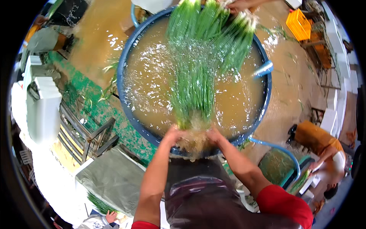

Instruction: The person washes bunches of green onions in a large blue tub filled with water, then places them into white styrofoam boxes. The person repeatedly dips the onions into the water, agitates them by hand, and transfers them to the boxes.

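Observation:
A large round blue tub [121,82] of brown water stands in front of me. In it lies a long bunch of green onions [193,87], its green leaves pointing away from me. My left hand [174,135] and my right hand [214,136] grip the near end from either side, close to the tub's near rim. Splashing brown water hides that end and blurs my fingers. At the far rim, more bunches of green onions [238,40] lie with their leaves in the water and pale root ends outward. Another person's hand [239,5] touches them.
A blue hose [280,147] runs from the tub's near right toward a smaller green tub, where a co-worker [320,141] bends. A pale pipe [264,69] crosses the right rim. Left are a metal-framed rack [89,137] and a grey-covered table [112,179]. A yellow crate [298,24] stands far right.

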Demonstrator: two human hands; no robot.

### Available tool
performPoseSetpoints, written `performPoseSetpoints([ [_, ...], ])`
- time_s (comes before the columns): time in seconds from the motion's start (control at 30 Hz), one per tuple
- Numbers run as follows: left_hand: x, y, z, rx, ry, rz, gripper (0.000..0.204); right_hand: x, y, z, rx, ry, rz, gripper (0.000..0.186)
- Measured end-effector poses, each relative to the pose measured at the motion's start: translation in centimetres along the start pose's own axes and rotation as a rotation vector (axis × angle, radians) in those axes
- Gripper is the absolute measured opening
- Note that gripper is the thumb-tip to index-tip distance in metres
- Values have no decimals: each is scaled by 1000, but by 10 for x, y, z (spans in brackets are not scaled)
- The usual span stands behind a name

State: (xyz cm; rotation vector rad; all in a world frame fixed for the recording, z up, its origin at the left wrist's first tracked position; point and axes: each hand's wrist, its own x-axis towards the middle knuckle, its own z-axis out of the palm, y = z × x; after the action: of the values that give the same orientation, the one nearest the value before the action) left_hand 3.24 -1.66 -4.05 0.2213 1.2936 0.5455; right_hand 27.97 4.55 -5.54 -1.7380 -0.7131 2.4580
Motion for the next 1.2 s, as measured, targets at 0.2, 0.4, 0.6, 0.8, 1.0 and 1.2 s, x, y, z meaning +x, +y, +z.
performPoseSetpoints([
  [0.2,-36,25,24,-636,-52,246,63,-28,-73,37,342,-137,-178,52],
  [0.4,-11,21,22,-734,-67,170,48,-36,-42,26,-291,388,-333,64],
  [0.6,-27,31,27,-778,-136,282,49,-97,-72,89,-713,613,-696,50],
  [0.8,-36,27,1,-646,-224,290,56,-22,-82,116,-810,459,-704,27],
  [1.0,-42,50,-40,-633,-131,203,49,-70,-108,101,270,149,-375,7],
  [1.2,-34,50,-23,-209,82,374,41,-35,-50,153,-787,428,-724,47],
])
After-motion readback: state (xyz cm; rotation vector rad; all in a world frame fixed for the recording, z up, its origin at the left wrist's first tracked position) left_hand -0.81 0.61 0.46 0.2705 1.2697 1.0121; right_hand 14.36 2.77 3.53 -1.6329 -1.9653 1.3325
